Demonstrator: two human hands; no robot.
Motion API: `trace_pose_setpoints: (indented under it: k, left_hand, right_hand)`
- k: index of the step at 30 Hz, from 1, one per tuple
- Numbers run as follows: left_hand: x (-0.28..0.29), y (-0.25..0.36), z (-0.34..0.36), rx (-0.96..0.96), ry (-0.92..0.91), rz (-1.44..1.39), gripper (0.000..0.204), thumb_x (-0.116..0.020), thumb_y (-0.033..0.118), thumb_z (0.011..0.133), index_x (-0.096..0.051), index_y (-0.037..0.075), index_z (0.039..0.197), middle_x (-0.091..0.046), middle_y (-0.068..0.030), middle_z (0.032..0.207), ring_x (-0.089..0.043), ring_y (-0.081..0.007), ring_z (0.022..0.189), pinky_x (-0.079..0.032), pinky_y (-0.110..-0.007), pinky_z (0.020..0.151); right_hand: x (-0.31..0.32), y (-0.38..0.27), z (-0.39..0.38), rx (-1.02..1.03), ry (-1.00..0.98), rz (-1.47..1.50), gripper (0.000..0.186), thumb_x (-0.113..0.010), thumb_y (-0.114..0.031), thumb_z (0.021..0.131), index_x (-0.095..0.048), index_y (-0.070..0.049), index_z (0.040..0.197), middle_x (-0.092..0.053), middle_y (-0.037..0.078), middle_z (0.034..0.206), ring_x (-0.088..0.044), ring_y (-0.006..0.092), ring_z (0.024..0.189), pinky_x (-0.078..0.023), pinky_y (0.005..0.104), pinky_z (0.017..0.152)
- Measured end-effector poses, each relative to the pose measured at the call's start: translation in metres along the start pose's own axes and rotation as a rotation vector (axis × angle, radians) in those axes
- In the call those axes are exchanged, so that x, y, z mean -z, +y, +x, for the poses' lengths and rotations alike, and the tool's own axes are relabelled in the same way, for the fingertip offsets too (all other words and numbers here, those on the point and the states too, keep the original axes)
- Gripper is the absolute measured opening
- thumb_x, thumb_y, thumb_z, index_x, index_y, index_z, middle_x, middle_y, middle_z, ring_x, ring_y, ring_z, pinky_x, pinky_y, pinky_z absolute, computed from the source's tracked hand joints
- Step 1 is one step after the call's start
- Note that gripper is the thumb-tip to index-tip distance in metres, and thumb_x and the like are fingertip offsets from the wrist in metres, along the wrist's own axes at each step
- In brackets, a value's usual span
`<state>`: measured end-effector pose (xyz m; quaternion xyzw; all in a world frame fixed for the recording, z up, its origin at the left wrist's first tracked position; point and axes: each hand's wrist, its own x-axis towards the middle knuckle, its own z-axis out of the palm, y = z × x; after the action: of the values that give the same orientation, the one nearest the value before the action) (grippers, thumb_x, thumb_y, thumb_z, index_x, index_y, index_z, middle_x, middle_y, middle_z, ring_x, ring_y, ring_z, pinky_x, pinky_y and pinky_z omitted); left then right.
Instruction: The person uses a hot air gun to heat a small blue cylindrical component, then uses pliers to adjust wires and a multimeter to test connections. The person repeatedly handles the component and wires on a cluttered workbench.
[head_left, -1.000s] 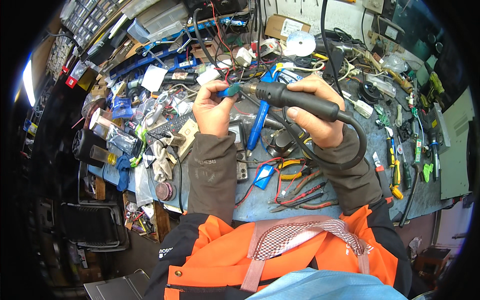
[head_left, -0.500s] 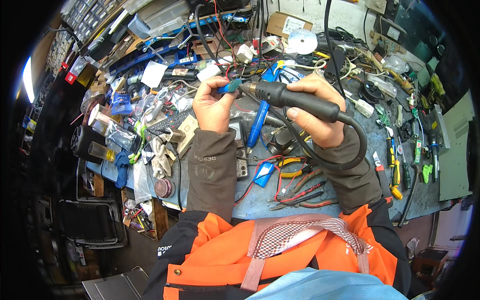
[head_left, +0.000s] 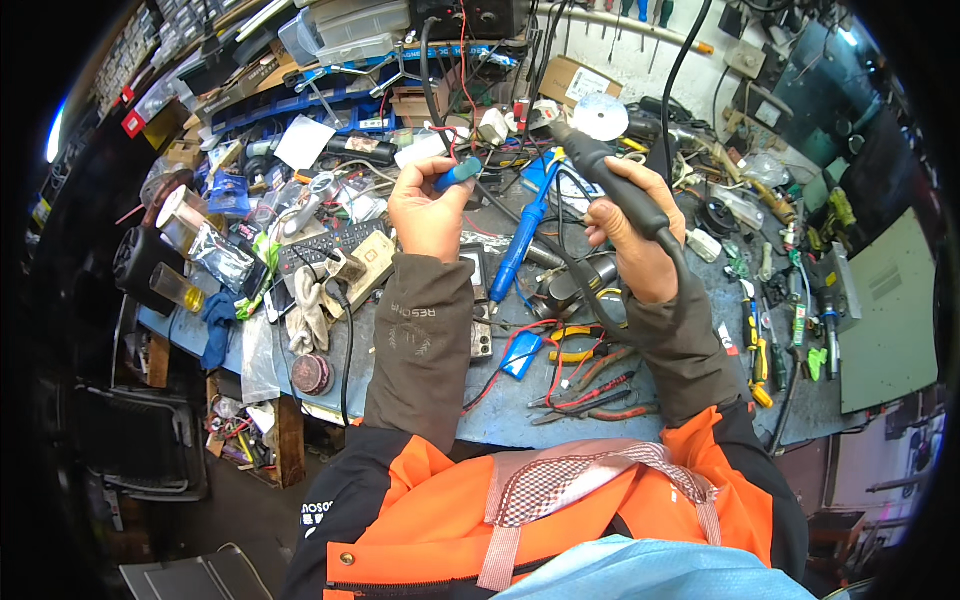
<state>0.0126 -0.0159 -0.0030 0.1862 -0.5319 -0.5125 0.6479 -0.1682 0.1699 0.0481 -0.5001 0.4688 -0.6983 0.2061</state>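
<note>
Over the cluttered workbench, my left hand (head_left: 432, 212) pinches a small blue cylinder with a teal end (head_left: 458, 174) between thumb and fingertips. What exactly it is, I cannot make out. My right hand (head_left: 645, 250) is wrapped round the black handle of a hot air gun (head_left: 615, 180), whose nozzle points up and to the left, apart from the cylinder. Its thick cable runs down past my right wrist. Between my hands lies a blue soldering iron (head_left: 518, 250). Nearer to me is a blue wrapped pack (head_left: 521, 355) beside red and black wires.
Pliers with yellow handles (head_left: 572, 356) lie by my right forearm. A remote control (head_left: 335, 246), white gloves (head_left: 305, 322) and a round tin (head_left: 312, 375) are at left. Screwdrivers (head_left: 758, 355) lie at right, near a pale panel (head_left: 895, 310). Cables hang from above at the back.
The hot air gun has swung up and away from the blue cylinder, its nozzle now pointing toward the back. My left hand keeps its pinch. The whole view has shifted slightly.
</note>
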Motion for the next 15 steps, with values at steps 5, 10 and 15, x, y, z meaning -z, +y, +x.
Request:
trace_pose_setpoints:
  k: [5,10,15]
  left_hand:
    - [0.003,0.015,0.008,-0.021,0.022,-0.121,0.033,-0.080,-0.015,0.081,-0.069,0.001,0.108,-0.076,-0.0079,0.105,-0.071,-0.0132,0.094,-0.057,-0.027,0.085]
    - [0.014,0.023,0.016,-0.010,0.069,-0.179,0.031,-0.080,-0.012,0.082,-0.069,0.000,0.108,-0.075,-0.0081,0.103,-0.070,-0.0115,0.091,-0.055,-0.026,0.082]
    - [0.012,0.012,0.019,0.067,0.085,-0.311,0.037,-0.079,-0.018,0.078,-0.069,-0.001,0.110,-0.076,-0.0110,0.107,-0.073,-0.0153,0.095,-0.059,-0.029,0.087]
  right_hand:
    - [-0.034,0.004,0.037,0.523,-0.018,-0.365,0.045,-0.083,-0.001,0.093,-0.066,-0.009,0.134,-0.067,0.004,0.097,-0.064,0.0115,0.088,-0.054,0.0282,0.077]
    - [-0.059,-0.028,0.164,0.944,-0.052,-0.894,0.064,-0.094,-0.025,0.081,-0.062,-0.012,0.136,-0.068,0.019,0.106,-0.069,0.0405,0.093,-0.056,0.0447,0.081]
    - [-0.046,-0.030,0.305,0.872,-0.091,-1.384,0.060,-0.068,-0.005,0.088,-0.054,-0.005,0.147,-0.061,0.031,0.126,-0.060,0.0494,0.118,-0.051,0.0540,0.102]
